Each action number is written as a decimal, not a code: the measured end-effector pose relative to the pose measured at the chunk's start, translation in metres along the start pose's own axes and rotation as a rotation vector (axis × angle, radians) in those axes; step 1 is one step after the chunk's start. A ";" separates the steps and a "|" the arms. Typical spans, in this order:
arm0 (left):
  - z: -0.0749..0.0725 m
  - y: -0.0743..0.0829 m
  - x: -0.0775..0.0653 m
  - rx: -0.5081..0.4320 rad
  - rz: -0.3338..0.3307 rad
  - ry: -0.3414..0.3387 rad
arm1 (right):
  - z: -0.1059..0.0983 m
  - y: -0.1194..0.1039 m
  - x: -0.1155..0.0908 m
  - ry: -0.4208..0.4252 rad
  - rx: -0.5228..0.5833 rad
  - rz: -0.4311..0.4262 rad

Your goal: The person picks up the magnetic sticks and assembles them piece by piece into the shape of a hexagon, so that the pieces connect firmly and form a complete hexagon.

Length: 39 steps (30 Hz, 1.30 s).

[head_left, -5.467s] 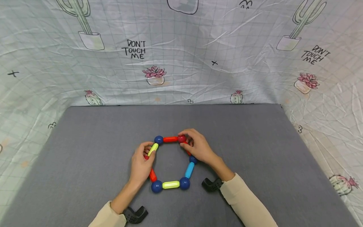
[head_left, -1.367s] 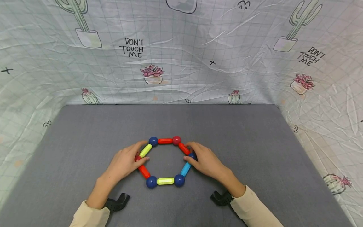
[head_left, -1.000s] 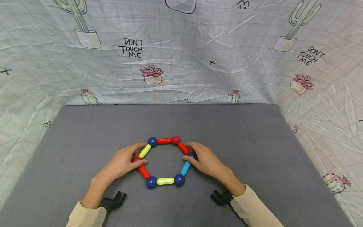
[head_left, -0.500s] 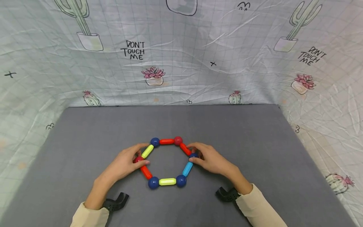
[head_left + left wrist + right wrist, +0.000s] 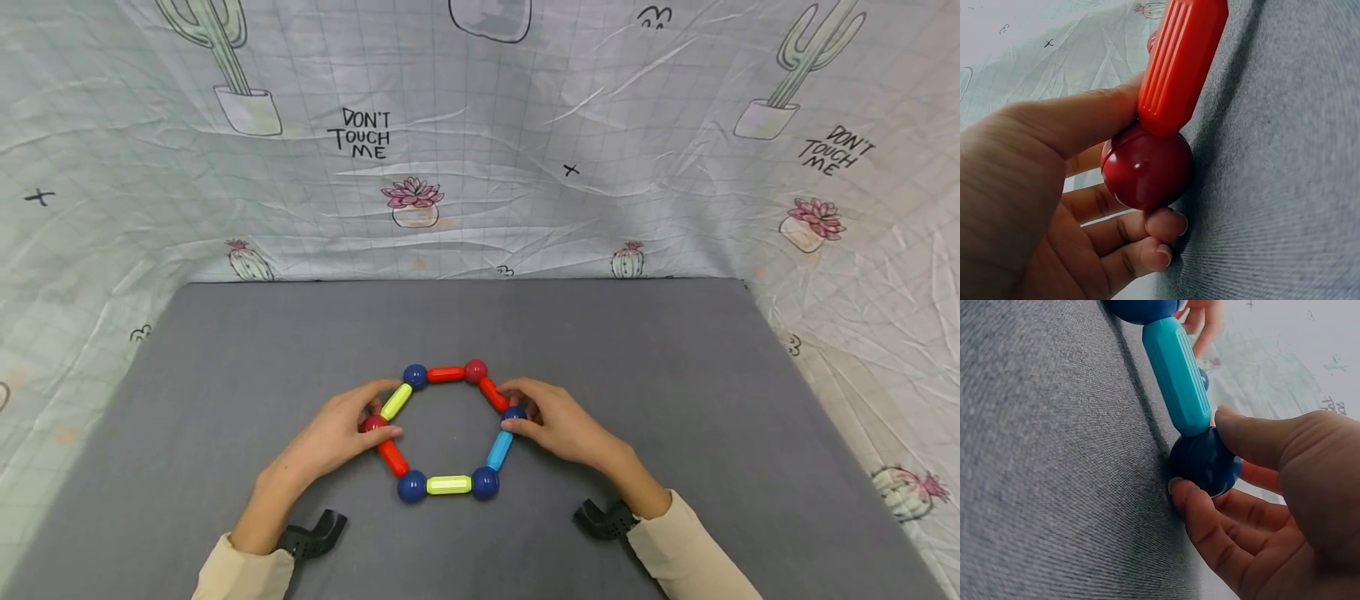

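Magnetic rods and balls form a closed six-sided ring on the grey table, best seen in the head view. My left hand holds the red ball at the ring's left corner, thumb over it and fingertips curled beneath. Joined to that ball are a yellow-green rod and a red rod. At the opposite corner my right hand grips a dark blue ball between thumb and fingers. A light blue rod and another red rod meet there.
The ring's far side has a blue ball, a red rod and a red ball. Its near side has two blue balls joined by a yellow-green rod. A printed cloth hangs behind the grey table.
Since the oldest frame the ring has widened into a more even hexagon. My left hand went from the yellow-green rod to the left red ball; my right hand from the far red ball to the right blue ball.
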<state>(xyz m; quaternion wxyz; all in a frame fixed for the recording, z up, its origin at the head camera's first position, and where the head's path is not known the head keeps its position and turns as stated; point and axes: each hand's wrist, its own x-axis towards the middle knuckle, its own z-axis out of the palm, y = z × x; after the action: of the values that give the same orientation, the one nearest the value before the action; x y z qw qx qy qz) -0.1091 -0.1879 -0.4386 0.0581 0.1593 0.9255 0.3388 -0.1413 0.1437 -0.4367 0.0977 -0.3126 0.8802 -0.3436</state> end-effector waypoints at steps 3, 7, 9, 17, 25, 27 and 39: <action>0.000 0.000 0.000 -0.014 -0.005 -0.001 | 0.000 0.000 0.000 0.011 0.009 -0.006; -0.001 0.001 0.001 -0.023 0.010 -0.003 | 0.000 0.001 -0.001 0.028 0.009 -0.003; -0.001 0.001 0.001 -0.023 0.019 -0.005 | 0.000 0.001 -0.001 0.031 0.006 0.000; 0.002 0.001 0.002 0.016 0.023 0.034 | -0.001 0.002 -0.001 0.040 0.005 -0.010; 0.010 0.002 0.004 0.069 -0.008 0.121 | 0.001 0.000 0.000 0.016 -0.011 -0.007; 0.012 0.002 0.004 0.069 -0.012 0.136 | 0.001 0.000 0.000 0.015 -0.021 -0.010; 0.017 0.001 0.004 0.073 -0.027 0.160 | 0.001 0.000 -0.003 0.003 -0.007 -0.027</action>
<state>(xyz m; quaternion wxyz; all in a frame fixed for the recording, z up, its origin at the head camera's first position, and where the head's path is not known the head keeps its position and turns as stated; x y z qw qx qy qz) -0.1091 -0.1752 -0.4513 -0.0174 0.1211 0.9410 0.3156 -0.1387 0.1448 -0.4369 0.0909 -0.3244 0.8771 -0.3424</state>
